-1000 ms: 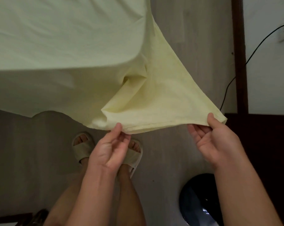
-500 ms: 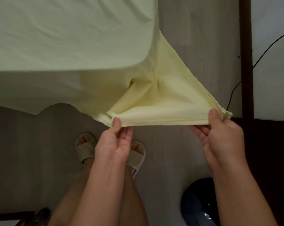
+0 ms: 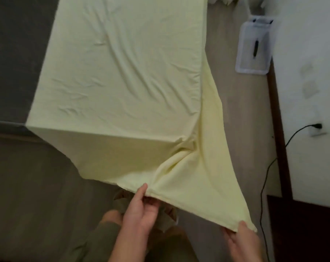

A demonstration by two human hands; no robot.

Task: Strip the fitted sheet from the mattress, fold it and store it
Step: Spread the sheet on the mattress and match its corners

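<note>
Now the view takes in the whole top of the fitted sheet [image 3: 122,72], where half a second ago it showed only the near right corner. The sheet lies spread over the mattress, which is hidden beneath it, and that corner is pulled free, out from the mattress.

As before, the left hand [image 3: 139,210] pinches the hem, thumb on top and fingers under. The right hand [image 3: 243,241] pinches the corner tip the same way. The hem between them is taut and slants down to the right.

Right of the mattress, bare floor [image 3: 232,91] runs to the wall. A clear plastic box [image 3: 255,46] sits on it, and a cable [image 3: 264,186] trails from a socket [image 3: 317,129]. Left of the mattress lies a dark grey surface [image 3: 12,53].
</note>
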